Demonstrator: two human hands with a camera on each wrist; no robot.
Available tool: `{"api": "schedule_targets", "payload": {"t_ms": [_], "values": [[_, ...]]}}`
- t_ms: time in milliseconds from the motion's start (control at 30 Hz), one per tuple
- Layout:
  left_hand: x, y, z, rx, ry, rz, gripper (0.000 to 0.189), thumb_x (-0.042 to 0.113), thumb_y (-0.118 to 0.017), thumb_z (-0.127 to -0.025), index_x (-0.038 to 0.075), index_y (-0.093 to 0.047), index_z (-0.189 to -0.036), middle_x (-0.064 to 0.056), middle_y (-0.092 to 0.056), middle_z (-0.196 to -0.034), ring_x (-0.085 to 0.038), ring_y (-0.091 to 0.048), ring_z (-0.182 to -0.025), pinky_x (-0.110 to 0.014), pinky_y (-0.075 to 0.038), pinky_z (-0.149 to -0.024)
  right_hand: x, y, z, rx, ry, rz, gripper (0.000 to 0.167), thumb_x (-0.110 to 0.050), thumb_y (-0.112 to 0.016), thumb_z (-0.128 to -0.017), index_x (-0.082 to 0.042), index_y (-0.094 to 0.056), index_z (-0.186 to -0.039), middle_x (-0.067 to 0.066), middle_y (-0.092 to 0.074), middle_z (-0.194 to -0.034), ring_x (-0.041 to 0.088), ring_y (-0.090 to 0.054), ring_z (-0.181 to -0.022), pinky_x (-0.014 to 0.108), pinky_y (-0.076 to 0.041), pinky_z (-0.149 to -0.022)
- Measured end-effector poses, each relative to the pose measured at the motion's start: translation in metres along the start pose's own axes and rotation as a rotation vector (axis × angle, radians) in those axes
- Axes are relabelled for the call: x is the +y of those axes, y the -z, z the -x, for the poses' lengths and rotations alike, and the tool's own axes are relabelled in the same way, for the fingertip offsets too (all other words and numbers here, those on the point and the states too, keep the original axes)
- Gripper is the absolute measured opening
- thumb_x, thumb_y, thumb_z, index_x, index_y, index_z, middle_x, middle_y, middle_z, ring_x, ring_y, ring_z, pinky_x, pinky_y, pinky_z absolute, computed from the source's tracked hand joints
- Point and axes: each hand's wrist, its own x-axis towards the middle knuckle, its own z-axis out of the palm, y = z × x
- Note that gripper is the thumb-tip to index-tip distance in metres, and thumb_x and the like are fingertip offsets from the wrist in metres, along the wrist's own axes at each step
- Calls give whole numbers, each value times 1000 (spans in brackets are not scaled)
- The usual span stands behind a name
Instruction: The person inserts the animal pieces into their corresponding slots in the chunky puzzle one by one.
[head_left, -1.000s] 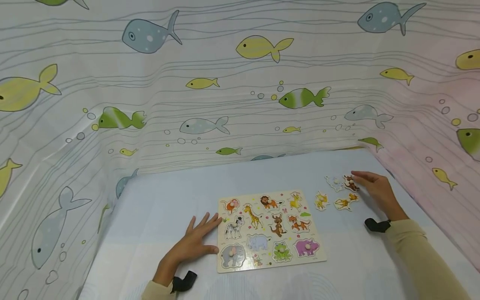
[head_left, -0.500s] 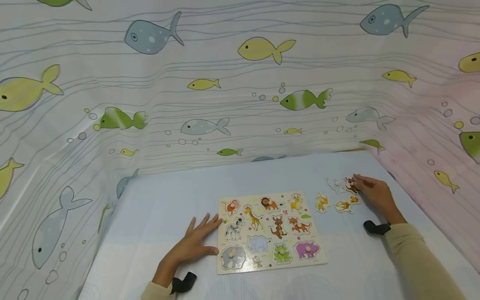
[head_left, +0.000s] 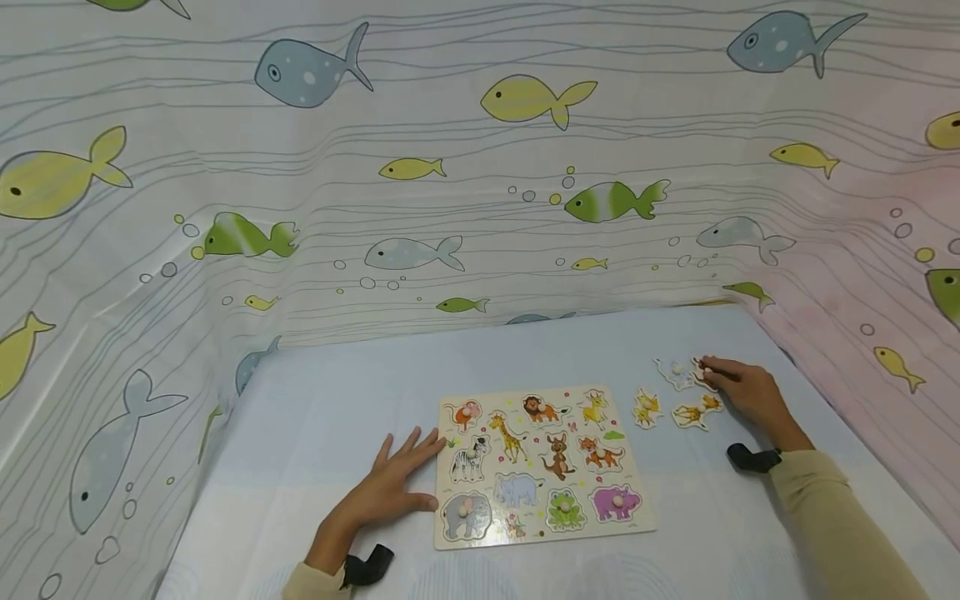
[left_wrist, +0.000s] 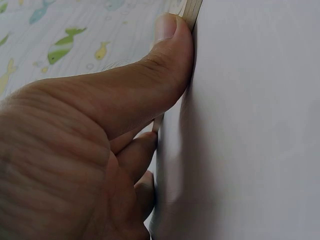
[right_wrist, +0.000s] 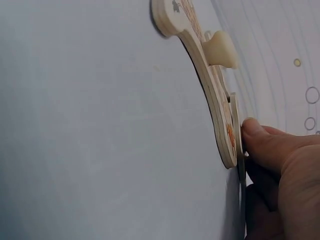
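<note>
My right hand [head_left: 750, 396] pinches a brown animal puzzle piece [head_left: 702, 375], which looks tilted, at the right of the table. In the right wrist view the thumb [right_wrist: 255, 131] presses on a thin wooden edge, just behind a knobbed giraffe piece [right_wrist: 220, 100]; the other fingers are partly hidden. On the table, the giraffe piece [head_left: 696, 412] lies close below this hand. With fingers spread, my left hand [head_left: 393, 483] rests at the left edge of the wooden animal puzzle board [head_left: 525, 537]. Its thumb [left_wrist: 172, 55] touches the board's side in the left wrist view.
A pale piece [head_left: 677, 371] and a yellow animal piece [head_left: 646, 408] lie right of the board. Knobbed lion [head_left: 542, 408], frog [head_left: 565, 508], hippo [head_left: 617, 502] and elephant [head_left: 467, 515] pieces sit in it. Fish-patterned cloth [head_left: 510, 208] rises behind the table.
My right fingers have moved down slightly onto the brown piece, which has tilted and is now more covered by them. The left hand stays at the board's edge.
</note>
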Motion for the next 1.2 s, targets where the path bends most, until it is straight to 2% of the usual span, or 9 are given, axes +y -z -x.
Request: {"api": "schedule_targets", "payload": {"t_ms": [267,600,800,933,1000,1100,1167,1200], "values": [[-1,-1,-1,4,2,-14,94,41,-81,-73,18,-39,-154,-5,-28,-164,-37,-14,-155,-63,12,-121,2,-1,-1,44,77,4,41,-29,-60,-100,0,-64,-130,25,-58,-138,52,-48,-131,67,-39,-105],[-1,-1,-1,1,1,1,95,42,-81,-73,18,-40,-154,-6,-28,-164,-38,-13,-155,-64,13,-121,-6,2,1,84,87,20,34,-19,-62,-99,4,-67,-124,26,-59,-137,51,-50,-130,65,-41,-104],[0,0,0,0,6,-4,94,41,-81,-73,18,-39,-154,-6,-28,-164,-38,-13,-155,-64,13,-121,-12,7,5,75,100,-14,34,-25,-62,-100,3,-68,-118,22,-59,-139,46,-54,-129,48,-51,-98],[1,0,0,-2,9,-5,94,40,-81,-73,17,-40,-154,-7,-29,-164,-38,-13,-155,-64,13,-121,-19,8,10,43,115,-37,34,-31,-62,-99,-1,-68,-112,21,-59,-140,45,-51,-132,46,-50,-101],[1,0,0,-5,12,-5,94,40,-81,-73,17,-39,-154,-6,-28,-164,-38,-13,-155,-63,13,-121,-24,9,13,44,134,-44,32,-31,-62,-99,-2,-69,-110,21,-60,-139,46,-51,-132,36,-51,-102],[2,1,0,-7,14,-2,94,40,-81,-74,17,-39,-154,-6,-28,-164,-37,-12,-155,-63,13,-121,-31,8,17,67,176,-67,28,-28,-64,-98,-3,-70,-108,21,-62,-137,39,-54,-132,6,-47,-95],[2,1,0,-8,14,-4,94,40,-81,-74,17,-39,-155,-6,-28,-164,-37,-12,-155,-63,13,-121,-36,6,20,84,211,-92,25,-25,-66,-96,-2,-71,-107,21,-63,-135,17,-56,-134,-8,-36,-87],[2,2,0,-8,13,-4,94,39,-82,-74,17,-39,-155,-6,-28,-164,-37,-12,-155,-63,13,-121,-39,5,22,91,235,-112,23,-23,-67,-96,-2,-71,-106,22,-63,-134,6,-55,-132,-9,-34,-87]]}}
